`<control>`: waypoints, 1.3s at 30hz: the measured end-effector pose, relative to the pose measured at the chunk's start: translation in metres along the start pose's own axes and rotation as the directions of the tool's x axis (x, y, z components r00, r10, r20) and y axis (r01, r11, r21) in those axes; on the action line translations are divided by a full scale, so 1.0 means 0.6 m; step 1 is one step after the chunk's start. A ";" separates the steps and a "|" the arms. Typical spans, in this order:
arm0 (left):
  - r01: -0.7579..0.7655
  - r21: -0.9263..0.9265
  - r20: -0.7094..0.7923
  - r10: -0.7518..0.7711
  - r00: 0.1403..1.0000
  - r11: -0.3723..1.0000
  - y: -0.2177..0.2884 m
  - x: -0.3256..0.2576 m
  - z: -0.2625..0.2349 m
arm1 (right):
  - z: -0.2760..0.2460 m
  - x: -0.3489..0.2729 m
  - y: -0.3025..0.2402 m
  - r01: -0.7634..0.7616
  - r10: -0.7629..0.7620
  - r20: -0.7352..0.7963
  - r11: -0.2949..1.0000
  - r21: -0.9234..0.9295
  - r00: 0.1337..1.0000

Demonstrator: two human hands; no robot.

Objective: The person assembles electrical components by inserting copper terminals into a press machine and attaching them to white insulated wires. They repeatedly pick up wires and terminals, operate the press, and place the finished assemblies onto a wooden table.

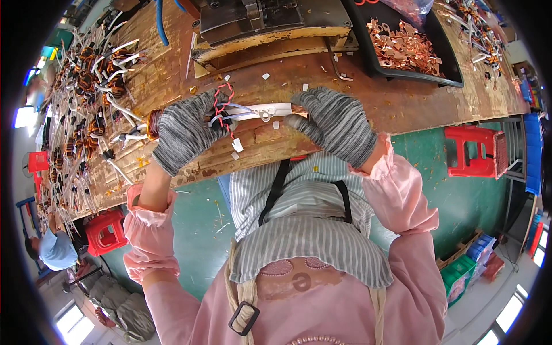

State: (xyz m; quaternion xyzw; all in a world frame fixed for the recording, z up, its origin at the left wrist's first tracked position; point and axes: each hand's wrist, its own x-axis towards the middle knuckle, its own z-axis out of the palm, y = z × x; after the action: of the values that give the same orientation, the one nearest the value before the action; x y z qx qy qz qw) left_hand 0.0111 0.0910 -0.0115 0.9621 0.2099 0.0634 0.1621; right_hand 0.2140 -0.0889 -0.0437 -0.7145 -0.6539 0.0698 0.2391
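Grey-gloved left hand [183,133] and right hand [336,123] both have fingers clamped on a white-sleeved wire [261,111], copper lug tray [454,77] at 1 o'clock.

One head-worn fisheye view looks steeply down, close over the wooden workbench [402,103] and the wearer's lap.

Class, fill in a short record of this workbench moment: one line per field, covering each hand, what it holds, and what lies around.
Left hand: grey knit glove, gripping a copper-wound coil
Right hand: grey knit glove, pinching the white-sleeved leads at their copper-coloured end
Between hands: red twisted wire
Bench: worn wooden top
Left side: pile of finished coils
Back right: black tray of copper terminals
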 end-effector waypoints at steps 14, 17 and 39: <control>-0.052 -0.012 -0.027 0.051 0.998 0.999 -0.001 -0.006 0.004 | -0.005 -0.039 -0.025 -0.482 0.337 0.419 0.131 0.866 0.843; -0.052 -0.055 -0.026 0.051 0.998 0.997 -0.001 -0.006 0.004 | 0.006 -0.055 0.012 -0.200 0.287 0.003 0.659 0.725 0.958; -0.096 -0.114 -0.023 0.094 0.995 0.989 0.000 -0.012 0.000 | -0.015 -0.053 0.071 -0.191 0.237 -0.050 0.875 0.445 0.970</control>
State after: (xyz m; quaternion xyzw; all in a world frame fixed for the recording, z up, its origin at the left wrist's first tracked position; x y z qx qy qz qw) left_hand 0.0048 0.0878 -0.0118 0.9595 0.1615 0.0917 0.2121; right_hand 0.2517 -0.1231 -0.0609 -0.7131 -0.5250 0.2038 0.4176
